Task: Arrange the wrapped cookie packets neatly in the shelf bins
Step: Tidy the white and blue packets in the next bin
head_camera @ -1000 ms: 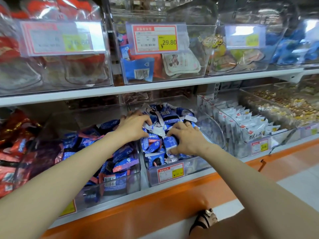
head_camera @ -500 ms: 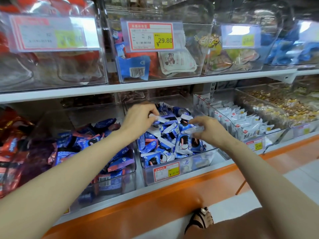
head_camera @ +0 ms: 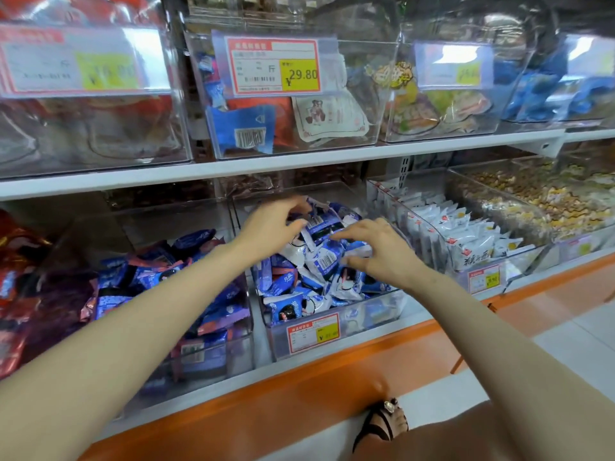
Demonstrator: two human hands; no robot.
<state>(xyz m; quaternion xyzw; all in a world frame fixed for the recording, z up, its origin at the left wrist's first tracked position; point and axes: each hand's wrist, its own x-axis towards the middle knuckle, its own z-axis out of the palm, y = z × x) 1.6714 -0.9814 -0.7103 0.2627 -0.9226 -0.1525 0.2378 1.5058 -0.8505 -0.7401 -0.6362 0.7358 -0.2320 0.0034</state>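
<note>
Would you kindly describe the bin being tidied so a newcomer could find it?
On the lower shelf, find the clear bin beneath the left hand and right hand. Its jumbled packets are blue and white, unlike the purplish heap leftward and upright white rows rightward.

Red-and-yellow price label (head_camera: 273, 66), white shelf board (head_camera: 233, 168), orange base panel (head_camera: 266, 404), black sandal (head_camera: 382, 424), loose nut mix (head_camera: 545, 197)

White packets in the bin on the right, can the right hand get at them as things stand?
Probably yes: the white packets sit in an open-topped bin just beside the right hand, with nothing between.
</note>
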